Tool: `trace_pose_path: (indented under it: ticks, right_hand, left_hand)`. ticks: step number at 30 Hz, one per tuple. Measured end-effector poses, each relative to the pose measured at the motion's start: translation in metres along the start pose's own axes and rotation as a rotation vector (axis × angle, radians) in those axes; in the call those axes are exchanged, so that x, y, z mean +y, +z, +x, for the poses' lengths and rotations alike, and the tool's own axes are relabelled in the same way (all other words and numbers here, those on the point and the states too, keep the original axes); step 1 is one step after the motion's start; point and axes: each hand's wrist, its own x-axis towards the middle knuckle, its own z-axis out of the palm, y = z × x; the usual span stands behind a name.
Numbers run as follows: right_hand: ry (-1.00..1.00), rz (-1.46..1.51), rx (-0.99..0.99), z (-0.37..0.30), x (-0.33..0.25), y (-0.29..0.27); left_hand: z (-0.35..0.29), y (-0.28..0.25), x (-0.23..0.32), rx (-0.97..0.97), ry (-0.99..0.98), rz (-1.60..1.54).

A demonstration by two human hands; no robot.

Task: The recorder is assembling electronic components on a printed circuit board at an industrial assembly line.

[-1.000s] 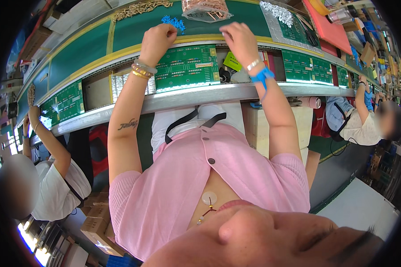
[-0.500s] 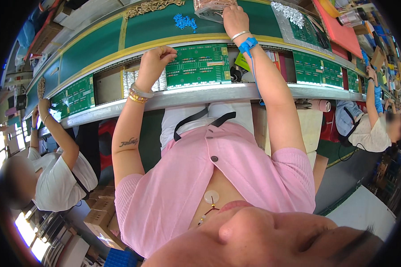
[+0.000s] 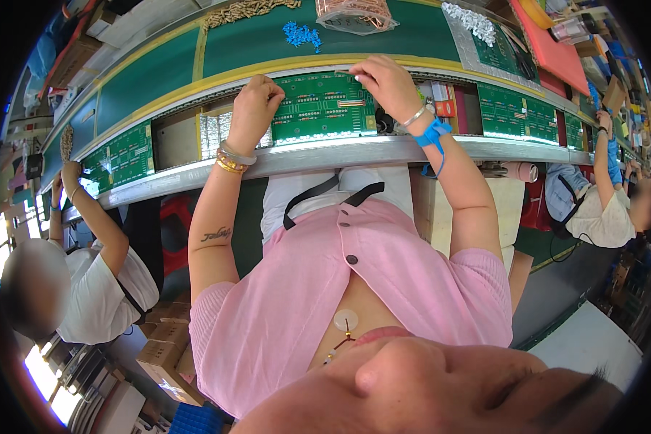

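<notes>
A green circuit board (image 3: 318, 124) with rows of small components sits on the rail line in front of me. At its upper left edge is my left hand (image 3: 253, 108), thumb and fingertips pinched together; anything between them is too small to make out. My right hand (image 3: 388, 85) is over the board's upper right corner, thumb and forefinger pressed together. A tiny thin piece seems to show at its fingertips, but its kind is unclear. Beyond the board lies a clear plastic bag (image 3: 356, 16) of copper-coloured wire-like parts, with no hand on it.
Blue small parts (image 3: 301, 36), tan parts (image 3: 247, 11) and white parts (image 3: 474, 25) lie in piles on the green bench. More boards (image 3: 517, 116) sit along the metal rail (image 3: 311, 153). One co-worker (image 3: 101, 289) works at left, another (image 3: 600, 210) at right.
My right hand has left the plastic bag and come back toward me to the board's upper right corner. The left hand has shifted only slightly.
</notes>
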Motion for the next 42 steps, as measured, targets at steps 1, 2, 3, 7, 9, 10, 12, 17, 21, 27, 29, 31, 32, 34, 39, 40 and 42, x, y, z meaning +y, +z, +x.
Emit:
trace_pose_path:
  ticks: [1, 2, 3, 7, 9, 10, 12, 17, 21, 27, 29, 31, 32, 34, 39, 40, 42]
  right_hand:
    - [-0.03, -0.007, 0.012, -0.005, -0.001, -0.001]
    - [-0.061, -0.014, 0.025, -0.009, -0.002, -0.001]
    - [-0.061, -0.016, 0.025, -0.013, -0.002, -0.001]
    - [-0.107, -0.079, 0.008, -0.027, -0.002, 0.001]
    - [-0.131, -0.094, -0.043, -0.029, -0.003, 0.003]
    - [-0.13, -0.098, -0.042, -0.029, -0.002, 0.004]
    - [-0.183, -0.118, -0.074, -0.029, 0.001, 0.007]
    - [-0.283, -0.256, -0.09, -0.028, 0.0, 0.006]
    - [-0.336, -0.322, -0.111, -0.034, 0.0, 0.003]
    - [-0.269, -0.34, -0.166, -0.051, 0.0, -0.007]
    - [-0.264, -0.391, -0.128, -0.051, -0.006, -0.008]
    - [-0.264, -0.41, -0.121, -0.052, -0.01, -0.005]
    - [-0.251, -0.395, -0.131, -0.055, -0.008, -0.003]
    - [-0.213, -0.39, -0.141, -0.058, -0.004, -0.001]
    - [-0.184, -0.436, -0.136, -0.06, -0.004, -0.006]
    - [-0.191, -0.393, -0.142, -0.057, -0.001, -0.009]
    - [-0.147, -0.309, -0.149, -0.039, 0.015, -0.023]
  left_hand:
    - [0.0, 0.0, 0.0, 0.0, 0.001, -0.001]
    - [-0.001, 0.0, 0.001, 0.003, 0.026, 0.024]
    - [-0.002, 0.0, 0.002, 0.005, 0.052, 0.05]
    - [-0.003, -0.003, 0.002, -0.055, -0.016, -0.015]
    - [-0.003, -0.004, 0.005, 0.034, -0.105, -0.215]
    - [-0.003, -0.003, 0.001, 0.034, -0.132, -0.237]
    - [-0.003, -0.003, -0.003, 0.038, -0.149, -0.273]
    - [-0.001, -0.007, -0.003, 0.039, -0.194, -0.328]
    - [0.019, -0.016, -0.002, 0.031, -0.164, -0.275]
    - [0.101, -0.02, -0.033, 0.184, 0.111, 0.152]
    - [0.131, -0.011, -0.057, 0.214, 0.154, 0.259]
    - [0.143, -0.005, -0.072, 0.237, 0.208, 0.361]
    - [0.15, -0.001, -0.077, 0.195, 0.162, 0.419]
    - [0.166, 0.006, -0.083, 0.11, 0.095, 0.47]
    - [0.171, 0.003, -0.069, 0.082, 0.28, 0.782]
    - [0.174, 0.004, -0.073, 0.084, 0.288, 0.78]
    - [0.176, 0.012, -0.084, -0.006, 0.166, 1.015]
